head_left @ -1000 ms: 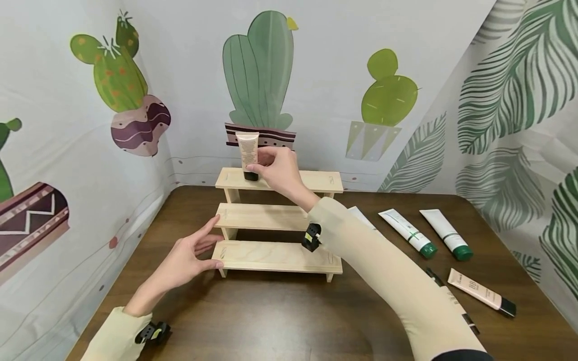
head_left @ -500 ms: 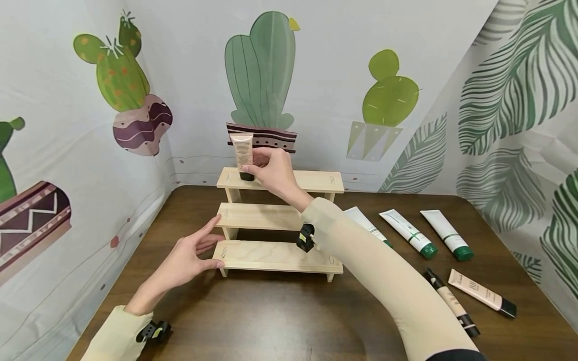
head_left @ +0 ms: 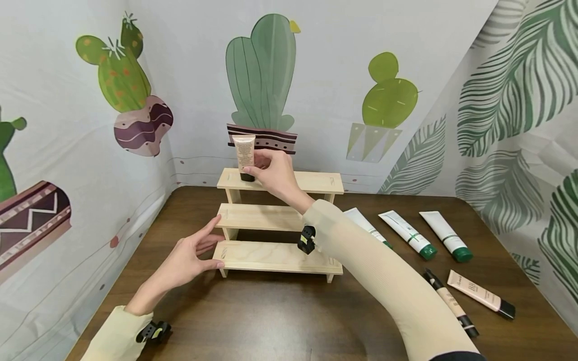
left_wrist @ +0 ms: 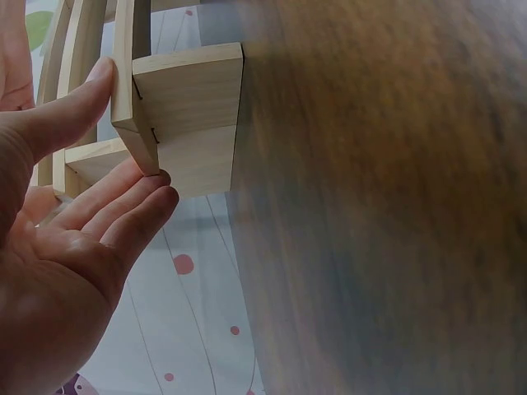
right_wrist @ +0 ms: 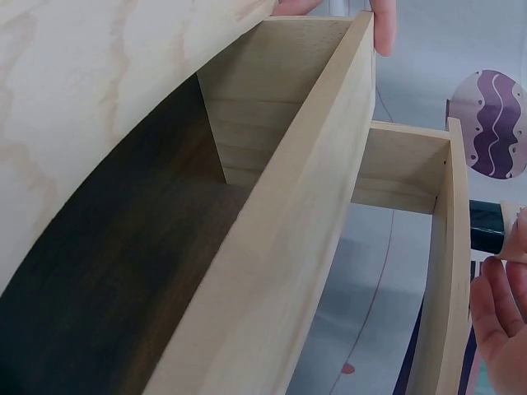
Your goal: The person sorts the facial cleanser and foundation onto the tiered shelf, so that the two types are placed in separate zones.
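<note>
A three-tier wooden display shelf (head_left: 273,255) stands on the brown table. My right hand (head_left: 276,173) pinches a small beige cosmetic tube (head_left: 245,152) between thumb and fingers. The tube is upright, black cap down, at the left part of the top tier. In the right wrist view the black cap (right_wrist: 487,226) sits right at the top board. My left hand (head_left: 185,260) holds the shelf's left end, thumb on the front of the bottom board and fingers at its end, as the left wrist view shows. An index fingertip reaches the middle tier.
At the right lie several white tubes with green caps, one (head_left: 408,234) beside another (head_left: 446,235), the third partly behind my sleeve. Nearer are a beige BB tube (head_left: 481,294) and a dark-ended beige stick (head_left: 450,302). A cactus-print cloth (head_left: 325,75) hangs behind the table.
My right hand has shifted slightly left with the tube along the top tier, then stayed nearly still. The left hand keeps its place on the shelf.
</note>
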`<action>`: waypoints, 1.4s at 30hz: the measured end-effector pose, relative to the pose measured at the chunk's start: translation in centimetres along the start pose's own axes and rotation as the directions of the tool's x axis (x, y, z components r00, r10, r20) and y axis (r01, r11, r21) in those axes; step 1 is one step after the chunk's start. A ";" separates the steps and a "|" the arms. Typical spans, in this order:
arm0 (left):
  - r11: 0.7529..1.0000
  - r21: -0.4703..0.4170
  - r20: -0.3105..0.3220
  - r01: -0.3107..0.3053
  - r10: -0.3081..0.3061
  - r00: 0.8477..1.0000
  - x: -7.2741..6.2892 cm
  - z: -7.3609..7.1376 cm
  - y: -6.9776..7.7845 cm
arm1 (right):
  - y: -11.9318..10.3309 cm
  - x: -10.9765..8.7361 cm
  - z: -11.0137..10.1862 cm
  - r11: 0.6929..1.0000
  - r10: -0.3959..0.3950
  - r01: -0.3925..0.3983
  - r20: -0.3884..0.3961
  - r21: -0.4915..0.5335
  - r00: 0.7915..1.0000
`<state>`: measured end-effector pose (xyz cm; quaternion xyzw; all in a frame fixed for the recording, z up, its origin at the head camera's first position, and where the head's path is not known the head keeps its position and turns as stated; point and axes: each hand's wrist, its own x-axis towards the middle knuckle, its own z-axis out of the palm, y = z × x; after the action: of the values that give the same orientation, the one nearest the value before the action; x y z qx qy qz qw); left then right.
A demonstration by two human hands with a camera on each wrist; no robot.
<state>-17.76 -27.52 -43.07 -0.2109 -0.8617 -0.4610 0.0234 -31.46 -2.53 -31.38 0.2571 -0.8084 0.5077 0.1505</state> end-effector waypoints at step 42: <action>1.000 0.005 -0.003 0.001 -0.001 1.000 -0.1 0.0 -0.2 | 0.0 -1.8 -2.7 0.999 -0.015 0.015 -0.012 0.029 1.000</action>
<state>-17.76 -27.65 -43.26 -0.2098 -0.8628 -0.4593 0.0251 -29.99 0.36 -31.13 0.2622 -0.7982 0.5197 0.1552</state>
